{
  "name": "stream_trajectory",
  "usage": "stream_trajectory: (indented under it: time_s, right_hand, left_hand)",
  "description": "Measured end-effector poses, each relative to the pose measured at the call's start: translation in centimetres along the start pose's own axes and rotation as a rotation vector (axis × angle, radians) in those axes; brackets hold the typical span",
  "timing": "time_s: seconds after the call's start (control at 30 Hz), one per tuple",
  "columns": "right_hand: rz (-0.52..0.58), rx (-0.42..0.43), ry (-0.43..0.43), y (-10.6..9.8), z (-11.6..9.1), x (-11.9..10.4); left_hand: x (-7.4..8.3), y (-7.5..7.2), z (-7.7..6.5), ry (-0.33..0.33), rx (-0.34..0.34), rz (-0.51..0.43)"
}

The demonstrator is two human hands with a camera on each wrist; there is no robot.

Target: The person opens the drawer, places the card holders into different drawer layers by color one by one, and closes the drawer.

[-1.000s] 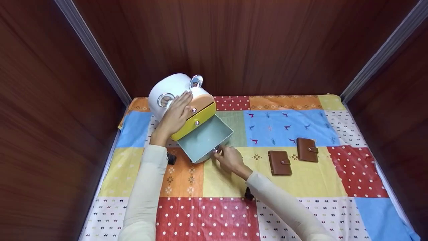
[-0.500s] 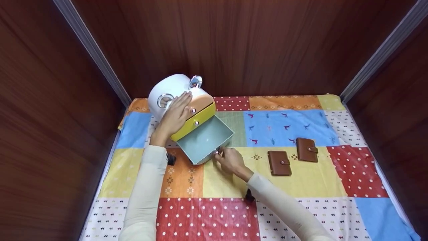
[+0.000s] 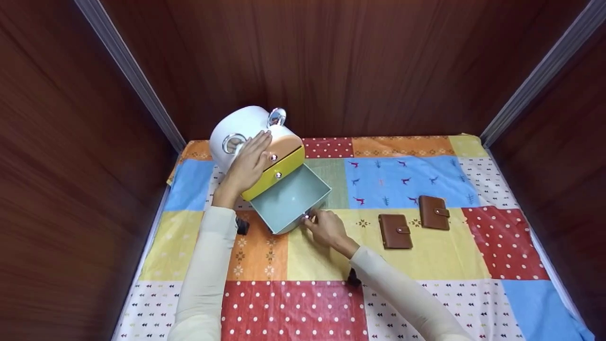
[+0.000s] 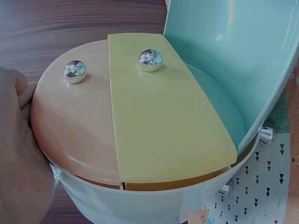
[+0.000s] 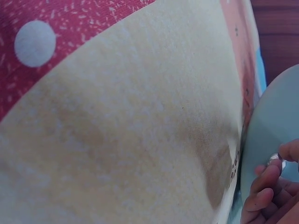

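A white rounded mini drawer cabinet with silver ear-like rings stands at the back left. Its orange top drawer and yellow middle drawer are pushed in, each with a silver knob. The pale green bottom drawer is pulled far out, with nothing visible inside. My left hand rests with straight fingers on the cabinet's top. At the green drawer's front, my right hand pinches its silver knob between thumb and fingers.
Two brown snap-strap wallets, the nearer wallet and the farther wallet, lie to the right on the patchwork tablecloth. Dark wood panels enclose the back and sides.
The green drawer's front and my right hand have shifted very slightly toward me. My left hand stays on the cabinet's top.
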State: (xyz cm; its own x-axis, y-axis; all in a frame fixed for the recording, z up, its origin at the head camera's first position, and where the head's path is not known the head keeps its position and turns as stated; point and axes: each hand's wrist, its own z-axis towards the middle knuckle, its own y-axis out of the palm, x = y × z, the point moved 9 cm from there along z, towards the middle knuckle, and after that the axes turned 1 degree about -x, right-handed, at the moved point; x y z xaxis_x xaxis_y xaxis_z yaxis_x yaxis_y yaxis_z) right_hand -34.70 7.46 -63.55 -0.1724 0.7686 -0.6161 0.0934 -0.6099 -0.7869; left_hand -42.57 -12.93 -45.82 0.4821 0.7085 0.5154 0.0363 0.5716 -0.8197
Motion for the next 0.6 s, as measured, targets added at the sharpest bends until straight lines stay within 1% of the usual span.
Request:
stream_trajectory:
  time_s: [0.4,0.6]
  right_hand:
    - [-0.002,-0.029,-0.016,0.21,-0.03,-0.11]
    - [0.012,-0.042,-0.014,-0.13,-0.23,-0.11]
  left_hand:
    - [-0.10,0.01,-0.03,-0.014,-0.004,0.004]
    - [-0.03,0.06,-0.02,-0.020,-0.009,-0.007]
